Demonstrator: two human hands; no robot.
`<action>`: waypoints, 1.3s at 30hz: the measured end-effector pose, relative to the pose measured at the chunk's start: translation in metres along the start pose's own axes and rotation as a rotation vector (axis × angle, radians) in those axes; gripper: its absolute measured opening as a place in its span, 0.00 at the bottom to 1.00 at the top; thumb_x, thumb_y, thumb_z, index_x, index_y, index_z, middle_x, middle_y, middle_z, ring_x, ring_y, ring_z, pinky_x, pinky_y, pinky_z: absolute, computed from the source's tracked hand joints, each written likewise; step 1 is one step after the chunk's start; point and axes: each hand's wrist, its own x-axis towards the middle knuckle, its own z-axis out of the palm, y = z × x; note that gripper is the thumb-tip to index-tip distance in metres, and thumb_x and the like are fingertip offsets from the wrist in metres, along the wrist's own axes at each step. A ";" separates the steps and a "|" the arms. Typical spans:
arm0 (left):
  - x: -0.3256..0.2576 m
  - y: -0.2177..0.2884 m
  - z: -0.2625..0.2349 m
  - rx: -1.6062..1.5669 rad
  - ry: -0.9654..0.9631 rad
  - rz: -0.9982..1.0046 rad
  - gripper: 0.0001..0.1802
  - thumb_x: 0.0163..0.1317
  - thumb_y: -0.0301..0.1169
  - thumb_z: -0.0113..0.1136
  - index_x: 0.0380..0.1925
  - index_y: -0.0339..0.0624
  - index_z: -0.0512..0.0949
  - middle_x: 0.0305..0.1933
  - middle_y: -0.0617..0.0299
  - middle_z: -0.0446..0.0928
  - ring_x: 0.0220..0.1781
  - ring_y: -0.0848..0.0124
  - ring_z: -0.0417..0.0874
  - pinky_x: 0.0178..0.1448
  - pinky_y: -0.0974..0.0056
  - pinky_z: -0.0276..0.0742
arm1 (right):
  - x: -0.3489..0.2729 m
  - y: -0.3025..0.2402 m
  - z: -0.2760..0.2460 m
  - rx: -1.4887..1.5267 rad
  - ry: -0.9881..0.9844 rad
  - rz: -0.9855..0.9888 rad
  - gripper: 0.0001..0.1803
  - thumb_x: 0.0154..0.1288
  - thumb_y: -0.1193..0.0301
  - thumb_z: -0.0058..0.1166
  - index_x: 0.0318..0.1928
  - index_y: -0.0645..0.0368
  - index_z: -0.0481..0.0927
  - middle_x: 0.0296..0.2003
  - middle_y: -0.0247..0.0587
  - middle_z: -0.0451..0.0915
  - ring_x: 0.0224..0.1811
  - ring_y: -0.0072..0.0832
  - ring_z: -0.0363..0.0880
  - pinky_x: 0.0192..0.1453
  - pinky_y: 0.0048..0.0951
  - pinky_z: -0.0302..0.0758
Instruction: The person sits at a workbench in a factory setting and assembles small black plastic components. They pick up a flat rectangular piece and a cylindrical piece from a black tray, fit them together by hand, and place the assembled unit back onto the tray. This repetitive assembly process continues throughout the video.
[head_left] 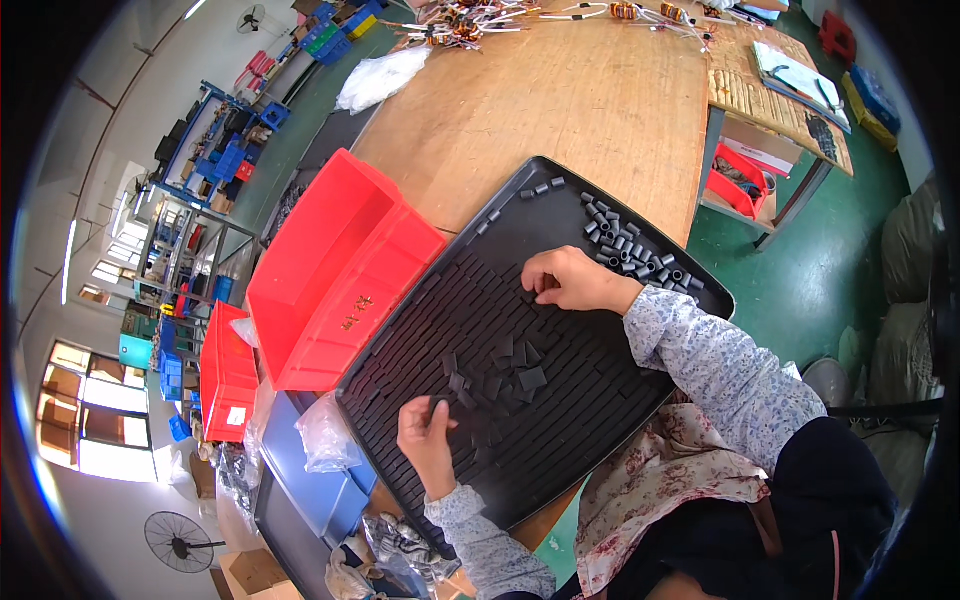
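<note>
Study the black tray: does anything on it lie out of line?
Yes. On the black tray, loose flat pieces lie askew over the neat rows, between the left hand and the right hand.

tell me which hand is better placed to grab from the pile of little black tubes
Right hand: it rests on the black tray beside the tube pile. The left hand sits at the near edge, far from it.

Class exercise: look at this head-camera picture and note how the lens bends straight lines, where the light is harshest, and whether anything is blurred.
In the head view, the wooden table edges and the black tray rim curve toward the dark round border; windows at lower left are blown out white; the left hand and right hand look sharp, with soft shadows; the small black pieces merge into the dark tray.
</note>
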 end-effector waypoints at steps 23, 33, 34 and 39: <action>0.001 0.017 0.061 -0.308 -0.329 -0.150 0.06 0.66 0.26 0.60 0.34 0.38 0.73 0.42 0.55 0.81 0.35 0.74 0.81 0.44 0.69 0.80 | 0.036 0.003 0.020 -0.106 0.326 0.010 0.16 0.67 0.67 0.53 0.53 0.59 0.77 0.45 0.56 0.81 0.48 0.49 0.80 0.54 0.42 0.76; -0.002 0.002 0.053 -0.242 -0.415 -0.146 0.13 0.59 0.21 0.67 0.43 0.33 0.78 0.41 0.52 0.83 0.38 0.72 0.83 0.44 0.67 0.82 | 0.106 0.051 0.012 -0.741 0.059 -0.174 0.22 0.53 0.75 0.62 0.49 0.41 0.79 0.50 0.36 0.74 0.56 0.43 0.71 0.58 0.39 0.72; -0.001 -0.001 0.051 -0.252 -0.432 -0.148 0.12 0.59 0.21 0.66 0.43 0.32 0.78 0.41 0.52 0.83 0.37 0.72 0.83 0.43 0.68 0.82 | 0.107 0.052 0.010 -0.710 0.035 -0.117 0.21 0.53 0.76 0.63 0.47 0.42 0.79 0.49 0.36 0.74 0.55 0.43 0.71 0.57 0.39 0.72; -0.001 -0.001 0.052 -0.238 -0.447 -0.155 0.10 0.60 0.22 0.66 0.41 0.32 0.78 0.38 0.53 0.83 0.35 0.73 0.83 0.42 0.69 0.81 | 0.081 0.042 -0.007 -0.695 0.011 0.118 0.19 0.49 0.80 0.62 0.42 0.47 0.77 0.47 0.39 0.75 0.56 0.46 0.71 0.56 0.40 0.74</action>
